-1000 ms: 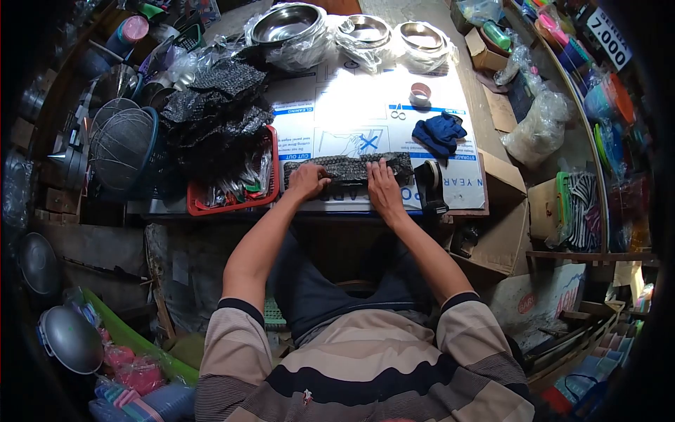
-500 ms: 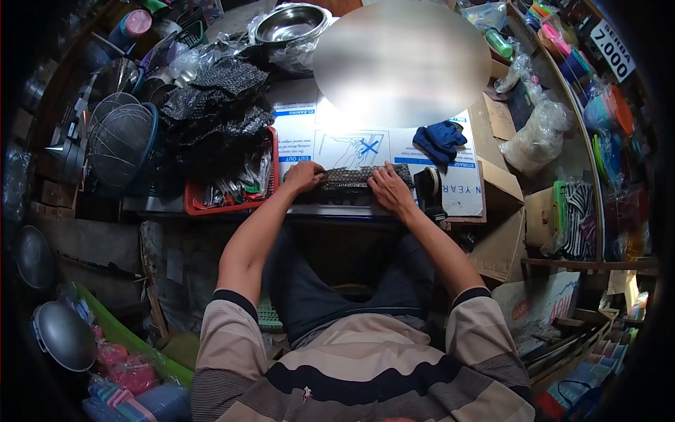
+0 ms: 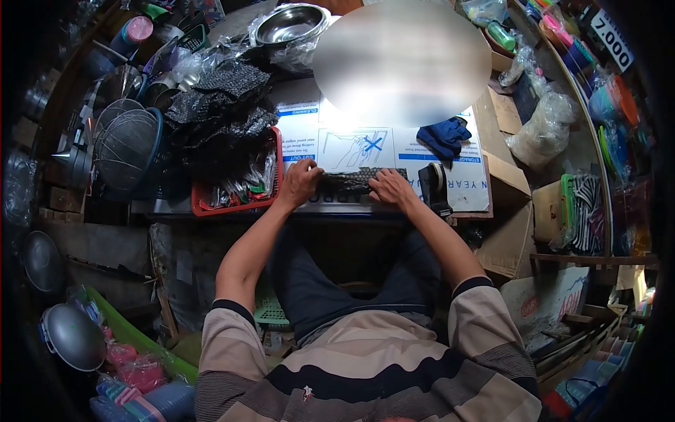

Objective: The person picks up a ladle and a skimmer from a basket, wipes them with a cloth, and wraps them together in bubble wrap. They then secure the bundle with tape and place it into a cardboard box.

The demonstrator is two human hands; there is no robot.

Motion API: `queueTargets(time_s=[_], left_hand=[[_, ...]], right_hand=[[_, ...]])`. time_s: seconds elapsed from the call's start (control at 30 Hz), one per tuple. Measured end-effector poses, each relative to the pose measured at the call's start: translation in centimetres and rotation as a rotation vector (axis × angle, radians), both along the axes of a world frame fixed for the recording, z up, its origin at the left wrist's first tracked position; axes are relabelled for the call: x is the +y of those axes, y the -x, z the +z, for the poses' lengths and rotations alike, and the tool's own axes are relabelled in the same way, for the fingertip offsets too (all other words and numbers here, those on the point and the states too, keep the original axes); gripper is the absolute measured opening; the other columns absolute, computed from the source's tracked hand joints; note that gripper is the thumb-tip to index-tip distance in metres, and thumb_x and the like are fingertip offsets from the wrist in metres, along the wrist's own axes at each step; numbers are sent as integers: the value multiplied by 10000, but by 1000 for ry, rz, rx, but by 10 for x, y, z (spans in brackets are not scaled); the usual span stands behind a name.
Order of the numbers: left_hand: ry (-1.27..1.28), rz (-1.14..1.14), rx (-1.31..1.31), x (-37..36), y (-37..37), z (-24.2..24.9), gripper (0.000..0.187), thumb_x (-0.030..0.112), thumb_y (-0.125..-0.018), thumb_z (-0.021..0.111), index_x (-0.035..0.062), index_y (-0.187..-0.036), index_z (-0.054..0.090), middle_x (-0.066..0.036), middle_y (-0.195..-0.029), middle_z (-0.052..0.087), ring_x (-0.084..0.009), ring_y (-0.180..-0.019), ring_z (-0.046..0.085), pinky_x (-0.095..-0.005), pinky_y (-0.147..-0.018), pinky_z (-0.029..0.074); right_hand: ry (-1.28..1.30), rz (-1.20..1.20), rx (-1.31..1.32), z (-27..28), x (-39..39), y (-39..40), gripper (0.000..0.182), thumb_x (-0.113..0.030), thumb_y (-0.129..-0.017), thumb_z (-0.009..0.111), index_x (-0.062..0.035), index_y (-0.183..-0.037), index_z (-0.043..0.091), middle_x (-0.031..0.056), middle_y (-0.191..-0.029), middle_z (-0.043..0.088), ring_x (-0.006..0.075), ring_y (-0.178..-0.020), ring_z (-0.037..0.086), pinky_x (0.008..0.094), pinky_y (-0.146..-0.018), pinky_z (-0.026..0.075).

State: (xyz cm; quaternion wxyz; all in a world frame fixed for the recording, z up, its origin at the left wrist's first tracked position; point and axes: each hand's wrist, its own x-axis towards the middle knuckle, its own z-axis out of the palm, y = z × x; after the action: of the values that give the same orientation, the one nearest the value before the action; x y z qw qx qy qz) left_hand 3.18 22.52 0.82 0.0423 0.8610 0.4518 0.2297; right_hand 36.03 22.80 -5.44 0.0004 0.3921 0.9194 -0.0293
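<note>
A strip of black bubble wrap [image 3: 346,181] lies along the front of the cardboard-covered table, between my hands. My left hand [image 3: 301,183] has its fingers curled on the strip's left end. On its right part, the fingers of my right hand [image 3: 391,188] are bent and closed on the wrap. Whether anything is wrapped inside is hidden. Just right of my right hand stands a dark tape dispenser [image 3: 439,205] with a pale roll. Behind that lies a crumpled dark blue cloth item [image 3: 444,138].
Left of my left hand, a red basket [image 3: 235,209] holds several plastic-wrapped items. A heap of black bubble wrap [image 3: 218,119] rises behind it. A steel bowl [image 3: 292,27] sits at the back. The printed cardboard [image 3: 337,151] covers the table; shelves of goods line the right.
The bubble wrap strip looks narrower and more folded over. My left hand has turned more upright, and my right hand's fingers have curled in. The view has shifted slightly.
</note>
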Motion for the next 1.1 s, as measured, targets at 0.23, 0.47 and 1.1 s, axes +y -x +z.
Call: queueTargets(time_s=[0.23, 0.47, 1.1], left_hand=[[67, -104, 5, -24, -4, -5, 178, 46, -879, 757, 95, -1050, 753, -86, -1015, 680, -307, -976, 685, -448, -868, 530], [209, -16, -115, -13, -8, -33, 143, -4, -862, 735, 53, -990, 709, -125, -1015, 710, -356, -1015, 689, -461, -891, 562], [143, 30, -135, -32, -31, -30, 270, 15, -833, 747, 48, -1098, 715, -165, -1303, 716, -383, -1166, 689, -458, -980, 580]], right_hand=[[111, -92, 11, 20, 0, 6, 384, -457, -1010, 595, -105, -1104, 716, 149, -1348, 576, 310, -1331, 502, 606, -1074, 410], [158, -311, 330, -2, 18, 7, 580, -526, -938, 688, -110, -1340, 637, 149, -1429, 579, 349, -1413, 468, 608, -1131, 368], [-210, 208, 320, 44, -6, 5, 84, -127, -912, 647, -87, -958, 705, 70, -989, 633, 242, -1016, 665, 375, -890, 556]])
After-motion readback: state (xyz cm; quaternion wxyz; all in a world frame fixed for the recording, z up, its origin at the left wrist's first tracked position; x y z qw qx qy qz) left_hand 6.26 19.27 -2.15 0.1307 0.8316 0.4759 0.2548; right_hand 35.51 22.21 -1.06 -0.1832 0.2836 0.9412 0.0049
